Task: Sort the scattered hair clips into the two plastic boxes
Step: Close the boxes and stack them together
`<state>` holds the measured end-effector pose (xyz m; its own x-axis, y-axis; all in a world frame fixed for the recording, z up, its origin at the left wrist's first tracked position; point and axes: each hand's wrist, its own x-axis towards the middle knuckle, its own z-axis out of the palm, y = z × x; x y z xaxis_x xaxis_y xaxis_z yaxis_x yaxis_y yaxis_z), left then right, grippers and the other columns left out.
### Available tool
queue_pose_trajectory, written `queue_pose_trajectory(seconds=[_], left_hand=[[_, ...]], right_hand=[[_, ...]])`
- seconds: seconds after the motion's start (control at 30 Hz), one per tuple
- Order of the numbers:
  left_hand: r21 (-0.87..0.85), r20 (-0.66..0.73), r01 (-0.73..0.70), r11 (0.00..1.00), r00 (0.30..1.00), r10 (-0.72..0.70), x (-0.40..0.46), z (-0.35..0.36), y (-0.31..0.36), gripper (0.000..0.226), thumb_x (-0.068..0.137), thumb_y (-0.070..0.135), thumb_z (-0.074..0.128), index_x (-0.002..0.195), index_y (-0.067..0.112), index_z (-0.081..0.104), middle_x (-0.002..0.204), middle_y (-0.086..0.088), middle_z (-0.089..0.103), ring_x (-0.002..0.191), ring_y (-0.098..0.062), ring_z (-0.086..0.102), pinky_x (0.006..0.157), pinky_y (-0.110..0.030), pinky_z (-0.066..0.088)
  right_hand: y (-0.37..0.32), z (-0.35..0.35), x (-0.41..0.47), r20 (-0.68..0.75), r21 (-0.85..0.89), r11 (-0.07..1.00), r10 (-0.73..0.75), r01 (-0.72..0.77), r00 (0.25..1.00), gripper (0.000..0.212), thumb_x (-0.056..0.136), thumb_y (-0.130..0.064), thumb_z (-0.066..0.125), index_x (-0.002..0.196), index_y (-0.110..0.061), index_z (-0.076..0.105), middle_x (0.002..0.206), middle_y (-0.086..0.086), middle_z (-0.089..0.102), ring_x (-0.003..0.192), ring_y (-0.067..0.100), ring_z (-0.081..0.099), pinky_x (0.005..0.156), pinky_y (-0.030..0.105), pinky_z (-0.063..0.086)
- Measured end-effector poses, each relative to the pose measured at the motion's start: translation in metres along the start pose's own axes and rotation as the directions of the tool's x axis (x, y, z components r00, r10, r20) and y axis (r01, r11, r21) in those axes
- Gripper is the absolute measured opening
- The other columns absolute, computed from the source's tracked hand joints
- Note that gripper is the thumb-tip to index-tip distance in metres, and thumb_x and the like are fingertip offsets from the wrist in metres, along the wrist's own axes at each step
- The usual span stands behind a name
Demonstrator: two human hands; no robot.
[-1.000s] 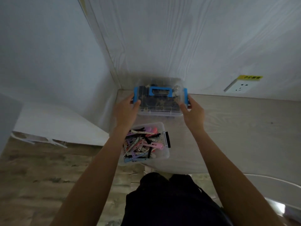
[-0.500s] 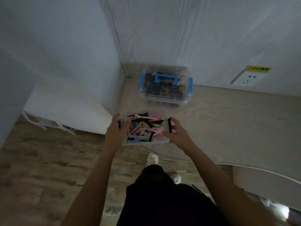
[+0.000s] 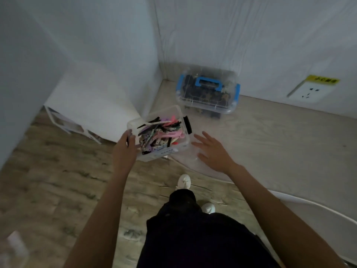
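A clear lidless box [image 3: 181,115] full of pink, purple, white and black hair clips [image 3: 160,132] sits at the table's near left corner, partly over the edge. My left hand [image 3: 125,149] grips its left wall, fingers curled over the rim. My right hand [image 3: 211,151] hovers just right of the box with fingers spread, touching nothing. A second clear box [image 3: 207,91] with a blue handle and blue side latches stands closed in the far corner against the wall, dark clips inside it.
The pale wooden table [image 3: 280,142] stretches to the right, its curved front edge near my legs. A wall socket [image 3: 309,91] with a yellow label is on the back wall. White boards [image 3: 83,105] lean on the left wall above the wooden floor.
I let go of the blue-handled box and took the open box in both hands. The right hand has since let go of it and moved right; the left still holds it.
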<state>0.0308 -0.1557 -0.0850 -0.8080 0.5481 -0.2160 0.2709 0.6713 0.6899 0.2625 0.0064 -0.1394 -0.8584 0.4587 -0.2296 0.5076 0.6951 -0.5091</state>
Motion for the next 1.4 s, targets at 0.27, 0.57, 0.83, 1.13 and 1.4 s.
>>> queue_pose_trajectory(seconds=[0.27,0.57,0.83,1.13,1.4], left_hand=[[-0.009,0.007,-0.059,0.998,0.998,0.059,0.002,0.006,0.011,0.033,0.098,0.031,0.036,0.125,0.019,0.05,0.108,-0.008,0.063,0.091,-0.024,0.06,0.082,-0.039,0.05],[0.015,0.124,-0.128,0.992,0.984,0.125,0.008,0.04,0.025,0.032,0.086,0.053,0.029,0.099,0.031,0.048,0.093,-0.012,0.064,0.081,-0.032,0.066,0.075,-0.054,0.054],[0.107,0.111,-0.194,0.975,0.977,0.182,0.005,0.052,0.037,0.026,0.095,0.039,0.034,0.104,0.023,0.051,0.09,-0.015,0.066,0.079,-0.032,0.065,0.075,-0.049,0.053],[0.07,0.319,-0.223,0.972,0.929,0.19,-0.009,0.081,0.053,0.03,0.098,0.03,0.038,0.117,0.012,0.053,0.099,-0.011,0.063,0.092,-0.028,0.059,0.078,-0.038,0.045],[-0.061,0.208,-0.262,0.963,0.94,0.269,-0.013,0.08,0.067,0.032,0.097,0.023,0.041,0.112,0.001,0.059,0.117,-0.019,0.059,0.112,-0.031,0.054,0.093,-0.036,0.041]], right_hand=[[0.042,-0.001,-0.054,-0.216,-0.291,0.938,0.13,-0.191,0.968,0.065,0.075,-0.072,0.029,0.102,-0.023,0.062,0.123,-0.002,0.059,0.125,0.027,0.045,0.109,0.046,0.022],[0.059,-0.02,-0.047,-0.058,-0.187,0.883,0.428,-0.431,0.902,0.117,0.051,-0.084,0.056,0.146,-0.032,0.012,0.155,0.017,-0.008,0.142,0.038,-0.01,0.11,0.061,-0.003],[0.072,-0.024,-0.071,-0.159,-0.063,0.802,0.58,-0.595,0.799,0.111,0.05,-0.075,0.068,0.142,-0.038,0.017,0.15,0.017,0.012,0.137,0.037,0.011,0.109,0.06,0.014],[0.043,-0.069,-0.11,-0.417,0.4,0.866,0.464,-0.3,0.782,0.108,0.051,-0.074,0.067,0.141,-0.033,0.024,0.148,0.005,0.025,0.137,0.023,0.017,0.11,0.041,0.014],[-0.001,-0.065,-0.043,-0.064,-0.186,0.967,0.167,-0.177,0.984,0.108,0.06,-0.071,0.066,0.145,-0.037,0.01,0.155,0.017,-0.002,0.142,0.035,-0.007,0.11,0.064,-0.003]])
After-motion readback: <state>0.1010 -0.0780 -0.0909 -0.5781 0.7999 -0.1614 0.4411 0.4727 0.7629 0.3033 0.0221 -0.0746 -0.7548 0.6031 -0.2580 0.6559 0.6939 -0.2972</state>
